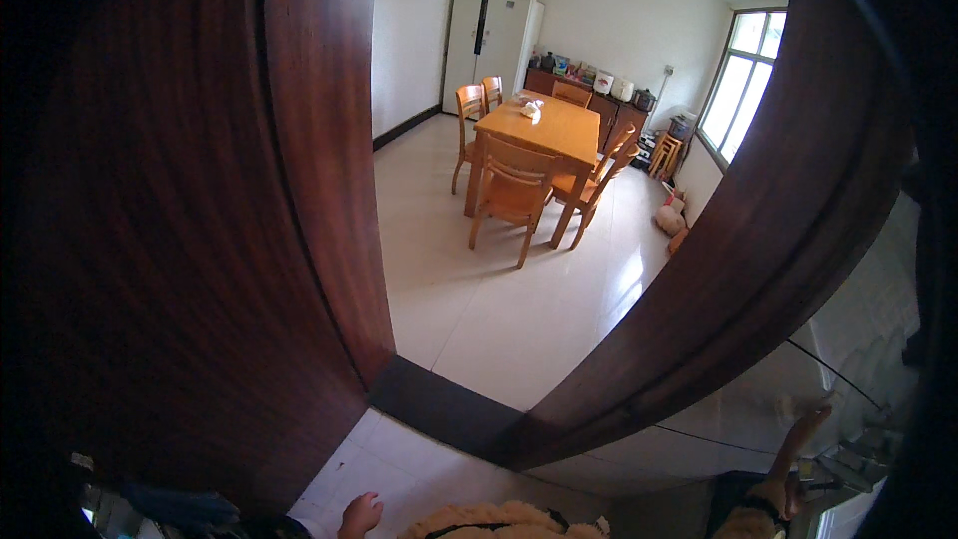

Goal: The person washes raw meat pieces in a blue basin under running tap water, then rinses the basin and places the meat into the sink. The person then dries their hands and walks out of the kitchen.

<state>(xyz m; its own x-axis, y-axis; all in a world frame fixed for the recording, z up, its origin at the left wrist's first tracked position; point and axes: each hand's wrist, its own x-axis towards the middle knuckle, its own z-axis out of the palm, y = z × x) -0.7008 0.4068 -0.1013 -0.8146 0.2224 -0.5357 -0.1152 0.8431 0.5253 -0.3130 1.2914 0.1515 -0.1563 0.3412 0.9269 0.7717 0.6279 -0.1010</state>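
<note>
My left hand [361, 515] is low at the bottom edge, over pale floor tiles, with its fingers loosely bent and nothing visible in it. My right hand [784, 475] reaches out at the lower right beside a glossy tiled wall [853, 329]. One finger extends upward; whether it touches the wall cannot be told. A dark band circles that wrist, next to a fuzzy tan sleeve [741, 524]. More fuzzy tan clothing [501, 522] shows at the bottom centre. Between the hands stands a doorway with a dark reddish wooden door [187, 239] on the left and a wooden frame [673, 314] on the right.
A dark threshold [449, 404] crosses the doorway. Beyond it are a wooden dining table [554, 127] bearing a white crumpled item, several wooden chairs [516, 195], a white double-door refrigerator [498, 37], a low cabinet [625, 116] with appliances and a window [741, 82]. Plush-looking items [670, 219] lie by the wall.
</note>
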